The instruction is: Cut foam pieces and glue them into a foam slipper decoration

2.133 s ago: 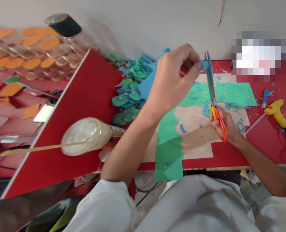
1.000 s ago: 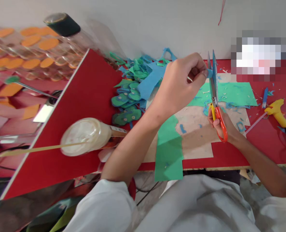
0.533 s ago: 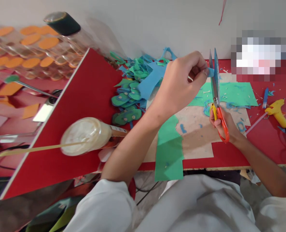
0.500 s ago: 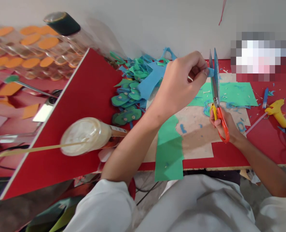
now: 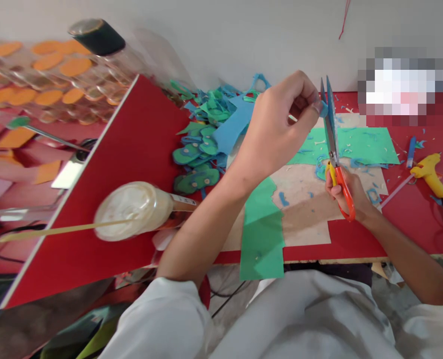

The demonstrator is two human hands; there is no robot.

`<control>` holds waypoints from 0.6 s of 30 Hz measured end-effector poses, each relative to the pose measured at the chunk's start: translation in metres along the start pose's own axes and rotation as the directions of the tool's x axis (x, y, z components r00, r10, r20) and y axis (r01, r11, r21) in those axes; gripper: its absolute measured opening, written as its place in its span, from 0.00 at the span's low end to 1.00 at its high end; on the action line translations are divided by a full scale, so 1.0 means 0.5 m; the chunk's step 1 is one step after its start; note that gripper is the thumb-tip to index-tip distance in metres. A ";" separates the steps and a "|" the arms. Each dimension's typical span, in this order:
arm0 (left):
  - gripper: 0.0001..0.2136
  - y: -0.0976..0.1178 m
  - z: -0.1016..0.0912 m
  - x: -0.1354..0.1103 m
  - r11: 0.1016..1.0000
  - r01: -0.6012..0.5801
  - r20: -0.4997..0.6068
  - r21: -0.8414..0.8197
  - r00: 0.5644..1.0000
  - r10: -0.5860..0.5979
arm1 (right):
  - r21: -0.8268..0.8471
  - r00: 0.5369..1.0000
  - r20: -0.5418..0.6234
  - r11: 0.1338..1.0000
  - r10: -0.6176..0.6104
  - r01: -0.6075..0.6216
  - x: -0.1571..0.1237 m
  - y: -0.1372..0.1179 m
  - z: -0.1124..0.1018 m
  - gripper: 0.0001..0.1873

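Observation:
My left hand pinches a small light-blue foam piece between thumb and finger. That piece touches the blades of the scissors, which point upward and stand slightly apart. Around the orange and yellow handles, my right hand is closed. Below the blades lies a green foam sheet strewn with blue and white scraps. Another green strip hangs over the table's front edge, on top of brown paper.
Green and blue foam cutouts are heaped at the back, left of my hands. A lidded drink cup stands beside my left forearm, near a red divider board. At right lie a yellow glue gun and a blue stick.
The scissor blades have tilted slightly left, and less of the blue piece sticks out past my left fingertips. My left hand has shifted a little up and left.

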State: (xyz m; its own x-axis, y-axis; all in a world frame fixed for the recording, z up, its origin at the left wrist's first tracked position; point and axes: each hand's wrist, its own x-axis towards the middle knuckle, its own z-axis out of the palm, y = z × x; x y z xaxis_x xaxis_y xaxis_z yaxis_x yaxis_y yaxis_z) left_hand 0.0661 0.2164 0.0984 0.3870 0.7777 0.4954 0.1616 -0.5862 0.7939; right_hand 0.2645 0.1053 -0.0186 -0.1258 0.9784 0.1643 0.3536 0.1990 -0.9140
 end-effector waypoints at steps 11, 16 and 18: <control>0.07 0.009 0.005 -0.004 0.997 0.080 0.039 0.001 0.996 -0.080 | 0.020 1.000 -0.019 1.000 -0.010 0.010 -0.001 0.007 0.003 0.42; 0.08 0.006 0.005 -0.002 0.996 0.095 0.020 0.005 0.995 -0.095 | 0.009 1.000 -0.008 1.000 -0.002 0.002 -0.002 -0.003 0.000 0.42; 0.09 0.008 0.006 -0.002 0.995 0.103 0.017 -0.006 0.995 -0.103 | 0.005 1.000 -0.006 1.000 0.006 -0.006 -0.002 -0.003 0.000 0.42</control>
State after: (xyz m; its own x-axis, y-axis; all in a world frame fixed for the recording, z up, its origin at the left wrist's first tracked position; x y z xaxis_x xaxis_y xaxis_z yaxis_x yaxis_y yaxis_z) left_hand 0.0693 0.2125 0.0999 0.3840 0.8300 0.4046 0.1955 -0.5013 0.8429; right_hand 0.2642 0.1039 -0.0171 -0.1180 0.9799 0.1611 0.3496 0.1928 -0.9168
